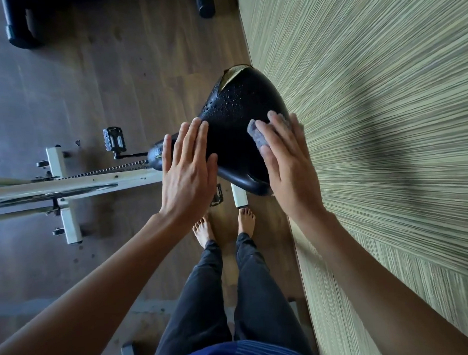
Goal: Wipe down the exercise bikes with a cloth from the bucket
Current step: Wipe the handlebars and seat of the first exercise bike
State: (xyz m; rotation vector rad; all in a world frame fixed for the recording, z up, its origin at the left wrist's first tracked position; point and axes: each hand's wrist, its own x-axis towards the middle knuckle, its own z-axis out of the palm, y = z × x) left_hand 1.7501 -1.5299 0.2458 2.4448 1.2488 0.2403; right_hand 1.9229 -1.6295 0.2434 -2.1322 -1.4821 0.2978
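Grey cloth (256,134) pinned flat under right hand (286,169), fingers straight, on saddle (238,110) wall-side. Opposite, left hand (185,168) flat, steadying. Risk: cloth snags torn cover (231,75), rip widens; knuckles scrape wall (372,117).

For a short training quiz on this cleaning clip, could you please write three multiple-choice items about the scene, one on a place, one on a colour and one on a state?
1. Where is the cloth?
A) under the right hand on the saddle
B) on the floor
C) draped over a pedal

2. What colour is the bike frame?
A) red
B) cream white
C) blue

3. How does the left hand lie?
A) clenched in a fist
B) flat on the saddle, fingers straight
C) gripping a pedal

Answers:
1 A, the grey cloth peeks out beneath the right fingers on the saddle.
2 B, the bars and posts are pale cream.
3 B, its straight fingers rest on the saddle's left side.
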